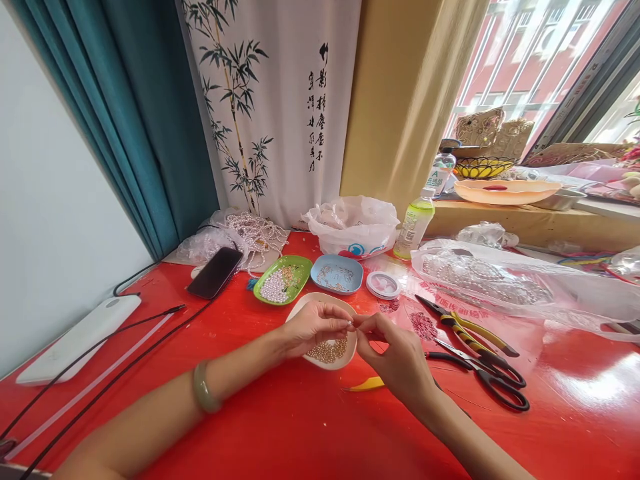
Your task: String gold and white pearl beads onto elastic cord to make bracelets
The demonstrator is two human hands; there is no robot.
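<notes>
The work surface is a glossy red table [280, 427] set against curtains, with strong window light falling on its right side. The left hand [311, 328] pinches a small pale piece [349, 324] between thumb and fingertips, above the right part of a cream bowl [299, 305] containing gold beads [327, 351]. The right hand [395, 348] meets it from the other side, its thumb and index fingertip close together at the piece; whether they are closed on a thread or a second part is too small to tell. Principal risk: loss of the piece. A slight slip of the pinch could drop it among the gold beads, where it would be slow to recover, or past the rim, where it could roll on the smooth surface. Secondary risk: tipping the bowl. The left hand hangs low over it, and a lowered wrist could catch the rim and spill the contents. Tertiary risk: contact with tools. A yellow pointed tool [367, 384] lies just below the right hand, and black-handled scissors [500, 387] lie with blades toward that forearm; a careless sideways sweep could knock either.
</notes>
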